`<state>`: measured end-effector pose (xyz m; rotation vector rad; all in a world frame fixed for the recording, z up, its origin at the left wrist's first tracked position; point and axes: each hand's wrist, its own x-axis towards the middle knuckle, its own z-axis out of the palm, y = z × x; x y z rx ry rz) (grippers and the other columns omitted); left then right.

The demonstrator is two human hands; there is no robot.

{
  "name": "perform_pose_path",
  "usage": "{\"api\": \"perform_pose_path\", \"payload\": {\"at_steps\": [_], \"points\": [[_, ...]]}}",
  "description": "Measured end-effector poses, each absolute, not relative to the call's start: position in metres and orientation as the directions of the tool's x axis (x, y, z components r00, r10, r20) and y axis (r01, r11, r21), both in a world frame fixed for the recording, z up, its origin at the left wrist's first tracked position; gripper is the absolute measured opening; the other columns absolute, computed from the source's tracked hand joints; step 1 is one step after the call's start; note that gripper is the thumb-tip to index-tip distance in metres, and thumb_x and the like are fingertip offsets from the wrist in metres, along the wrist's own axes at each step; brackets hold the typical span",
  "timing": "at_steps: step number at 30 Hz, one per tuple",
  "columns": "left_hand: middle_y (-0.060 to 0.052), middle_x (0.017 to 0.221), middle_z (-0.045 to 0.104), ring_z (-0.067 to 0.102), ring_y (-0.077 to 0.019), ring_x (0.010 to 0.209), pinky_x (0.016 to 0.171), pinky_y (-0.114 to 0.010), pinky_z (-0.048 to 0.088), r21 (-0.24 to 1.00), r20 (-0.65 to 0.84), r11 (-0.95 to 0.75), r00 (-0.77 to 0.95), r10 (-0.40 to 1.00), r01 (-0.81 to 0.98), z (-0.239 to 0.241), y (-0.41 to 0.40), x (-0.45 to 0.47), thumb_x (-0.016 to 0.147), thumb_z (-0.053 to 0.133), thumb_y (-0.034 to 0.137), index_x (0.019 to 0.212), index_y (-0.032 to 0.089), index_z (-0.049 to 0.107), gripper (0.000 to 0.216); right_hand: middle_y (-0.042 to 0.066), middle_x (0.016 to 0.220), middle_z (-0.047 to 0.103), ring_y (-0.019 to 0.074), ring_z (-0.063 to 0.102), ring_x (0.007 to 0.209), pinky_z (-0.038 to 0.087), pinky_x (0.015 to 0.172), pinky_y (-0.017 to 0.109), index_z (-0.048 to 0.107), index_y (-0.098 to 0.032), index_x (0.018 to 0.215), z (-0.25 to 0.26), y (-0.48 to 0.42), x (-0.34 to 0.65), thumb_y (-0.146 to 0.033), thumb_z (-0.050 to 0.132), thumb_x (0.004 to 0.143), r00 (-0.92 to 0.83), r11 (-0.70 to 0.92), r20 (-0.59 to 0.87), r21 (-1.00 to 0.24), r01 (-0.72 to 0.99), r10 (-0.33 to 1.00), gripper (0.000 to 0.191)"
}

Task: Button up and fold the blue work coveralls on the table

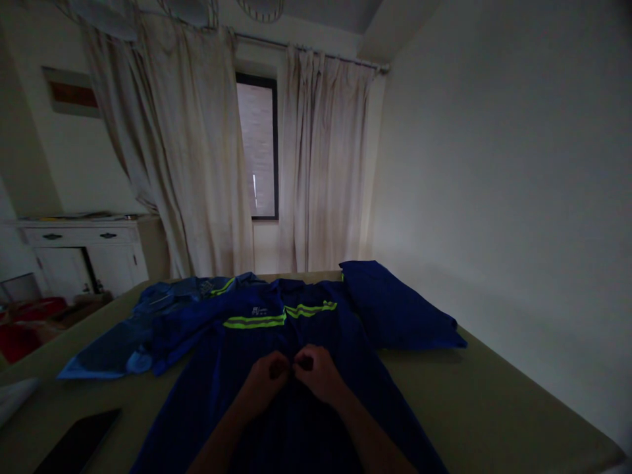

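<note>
A dark blue work jacket [257,342] with yellow-green reflective stripes lies spread out flat on an olive-covered surface [474,401] in front of me. My left hand [269,378] and my right hand [316,372] meet at the jacket's front centre line, fingers curled and pinched on the fabric there. The knuckles of the two hands almost touch. What exactly the fingertips hold is too dark to see. A second, lighter blue garment [148,329] lies to the left, partly under the jacket's sleeve.
A folded dark blue garment [395,309] rests at the back right. A dark flat phone or tablet [79,441] lies at the front left. Beyond stand a white cabinet [83,250], cream curtains [197,164] around a window, and a bare wall on the right.
</note>
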<state>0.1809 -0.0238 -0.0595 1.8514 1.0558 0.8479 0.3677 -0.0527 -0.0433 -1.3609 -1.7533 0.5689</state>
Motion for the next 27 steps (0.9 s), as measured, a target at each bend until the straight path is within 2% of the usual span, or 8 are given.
{"api": "perform_pose_path", "payload": {"at_steps": [4,9,11,14,16,19,24,27], "points": [[-0.004,0.088,0.071,0.067,-0.0223,0.084,0.075,-0.032,0.048,0.897,0.147,-0.284,0.376,0.915,0.340,-0.064,-0.023,0.182,0.074,0.056,0.028,0.099,0.019,0.061,0.028,0.003,0.084,0.077,0.0189,0.069,0.083,0.048,0.076,0.027,0.078,-0.020,0.082,-0.040,-0.053,0.368,-0.019,0.064,0.083,-0.082,0.299,0.303,-0.795,0.528,0.949,0.014],[-0.004,0.087,0.070,0.067,-0.0209,0.083,0.074,-0.031,0.047,0.878,0.177,-0.325,0.393,0.903,0.352,-0.065,-0.024,0.183,0.072,0.052,0.024,0.094,0.020,0.061,0.023,0.003,0.083,0.078,0.0186,0.070,0.077,0.047,0.070,0.025,0.079,-0.018,0.086,-0.046,-0.049,0.370,-0.016,0.067,0.078,-0.144,0.278,0.238,-0.821,0.498,0.960,0.014],[-0.004,0.091,0.072,0.068,-0.0212,0.085,0.077,-0.031,0.047,0.874,0.189,-0.331,0.379,0.906,0.357,-0.064,-0.024,0.183,0.078,0.052,0.027,0.096,0.020,0.062,0.023,0.003,0.082,0.077,0.0186,0.069,0.077,0.047,0.069,0.025,0.079,-0.018,0.088,-0.049,-0.048,0.371,-0.017,0.069,0.077,-0.142,0.271,0.232,-0.803,0.531,0.962,0.014],[-0.005,0.093,0.074,0.069,-0.0223,0.089,0.078,-0.030,0.048,0.887,0.155,-0.293,0.369,0.917,0.356,-0.062,-0.024,0.184,0.089,0.051,0.045,0.096,0.020,0.065,0.029,0.003,0.085,0.076,0.0192,0.068,0.080,0.046,0.071,0.026,0.078,-0.019,0.090,-0.052,-0.049,0.371,-0.018,0.072,0.075,-0.139,0.260,0.222,-0.758,0.598,0.965,0.016],[-0.005,0.094,0.075,0.070,-0.0230,0.090,0.078,-0.030,0.049,0.893,0.131,-0.275,0.380,0.916,0.355,-0.060,-0.025,0.184,0.088,0.056,0.053,0.097,0.020,0.066,0.035,0.004,0.092,0.076,0.0211,0.068,0.089,0.046,0.077,0.027,0.077,-0.019,0.092,-0.051,-0.051,0.370,-0.021,0.074,0.075,-0.127,0.249,0.220,-0.724,0.644,0.967,0.017],[-0.005,0.092,0.076,0.071,-0.0230,0.088,0.077,-0.029,0.049,0.875,0.132,-0.291,0.388,0.912,0.387,-0.057,-0.027,0.185,0.083,0.063,0.053,0.099,0.020,0.066,0.037,0.005,0.096,0.075,0.0219,0.067,0.094,0.045,0.080,0.028,0.075,-0.019,0.092,-0.047,-0.055,0.367,-0.024,0.074,0.077,-0.108,0.224,0.208,-0.692,0.686,0.972,0.016],[-0.004,0.085,0.076,0.071,-0.0234,0.083,0.073,-0.030,0.047,0.808,0.127,-0.291,0.332,0.935,0.512,-0.049,-0.031,0.186,0.085,0.059,0.050,0.086,0.021,0.070,0.032,0.004,0.092,0.075,0.0192,0.067,0.087,0.043,0.074,0.027,0.073,-0.019,0.091,-0.041,-0.058,0.364,-0.021,0.070,0.078,-0.122,0.233,0.212,-0.651,0.723,0.970,0.014],[-0.004,0.085,0.077,0.071,-0.0245,0.084,0.073,-0.031,0.046,0.836,0.115,-0.264,0.318,0.941,0.481,-0.050,-0.031,0.185,0.083,0.060,0.050,0.086,0.020,0.072,0.032,0.004,0.095,0.074,0.0201,0.066,0.091,0.043,0.079,0.028,0.073,-0.020,0.091,-0.039,-0.058,0.365,-0.020,0.071,0.077,-0.130,0.266,0.252,-0.637,0.723,0.959,0.014]]}}
